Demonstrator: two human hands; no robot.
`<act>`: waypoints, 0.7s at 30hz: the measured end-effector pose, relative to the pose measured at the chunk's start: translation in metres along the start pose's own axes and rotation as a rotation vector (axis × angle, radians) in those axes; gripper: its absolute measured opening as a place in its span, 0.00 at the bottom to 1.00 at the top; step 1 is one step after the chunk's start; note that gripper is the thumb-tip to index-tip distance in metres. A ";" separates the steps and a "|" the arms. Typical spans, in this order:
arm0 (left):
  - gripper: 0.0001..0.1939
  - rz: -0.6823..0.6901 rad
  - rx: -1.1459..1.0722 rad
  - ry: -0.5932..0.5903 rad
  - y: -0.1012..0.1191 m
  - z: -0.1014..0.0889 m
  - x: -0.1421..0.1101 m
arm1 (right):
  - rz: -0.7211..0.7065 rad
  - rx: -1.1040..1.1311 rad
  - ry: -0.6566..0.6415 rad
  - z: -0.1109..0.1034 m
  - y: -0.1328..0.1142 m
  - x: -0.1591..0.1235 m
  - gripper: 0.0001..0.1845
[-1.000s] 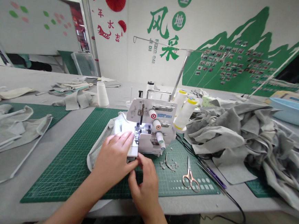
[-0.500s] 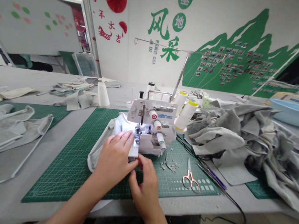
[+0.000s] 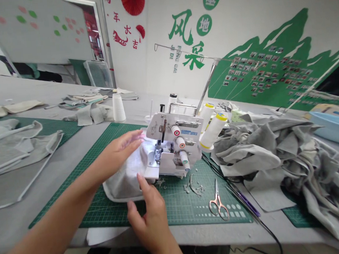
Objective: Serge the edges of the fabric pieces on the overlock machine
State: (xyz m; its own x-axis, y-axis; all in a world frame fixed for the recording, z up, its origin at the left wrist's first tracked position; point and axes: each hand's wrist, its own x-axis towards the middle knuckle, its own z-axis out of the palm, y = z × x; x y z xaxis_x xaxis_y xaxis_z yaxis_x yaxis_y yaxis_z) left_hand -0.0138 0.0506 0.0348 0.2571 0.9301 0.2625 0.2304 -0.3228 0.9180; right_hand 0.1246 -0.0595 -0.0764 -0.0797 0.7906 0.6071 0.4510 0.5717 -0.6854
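A white overlock sewing machine (image 3: 175, 142) stands on a green cutting mat (image 3: 71, 189), its lamp lighting the needle area. Grey fabric with a pale bound edge (image 3: 127, 181) lies along the machine's left side, bulging up beside the bed. My left hand (image 3: 118, 152) reaches over the fabric's far part, fingers stretched out just left of the needle area. At the near edge, my right hand (image 3: 149, 212) has thumb and forefinger apart. Its forefinger tip is at the fabric by the bed's corner, and whether it presses the cloth is unclear.
Small scissors (image 3: 218, 201) and fabric trimmings (image 3: 194, 185) lie right of the machine, near tweezers (image 3: 242, 199) and a black cable. A heap of grey cloth (image 3: 265, 147) covers the right side. White thread cones (image 3: 214, 133) stand behind; flat grey pieces (image 3: 19, 154) lie left.
My left hand has lifted from the machine bed and gone back and left. My right hand has moved left, away from the bed's front. The fabric now spreads further toward the front.
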 end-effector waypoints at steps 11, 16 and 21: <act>0.40 -0.159 -0.476 -0.331 0.022 0.032 0.087 | -0.016 0.045 -0.061 0.005 -0.004 0.001 0.38; 0.36 -0.130 -0.509 -0.265 0.018 0.040 0.091 | -0.024 0.046 -0.081 0.003 -0.005 -0.001 0.38; 0.31 -0.038 -0.406 -0.121 0.021 0.042 0.094 | -0.032 0.050 -0.062 0.004 -0.004 -0.002 0.38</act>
State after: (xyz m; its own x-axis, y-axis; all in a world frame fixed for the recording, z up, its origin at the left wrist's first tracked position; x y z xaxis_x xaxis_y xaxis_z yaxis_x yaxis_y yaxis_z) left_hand 0.0551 0.1242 0.0661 0.3699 0.9048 0.2112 -0.1405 -0.1703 0.9753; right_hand 0.1194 -0.0627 -0.0764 -0.1484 0.7831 0.6039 0.4025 0.6056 -0.6865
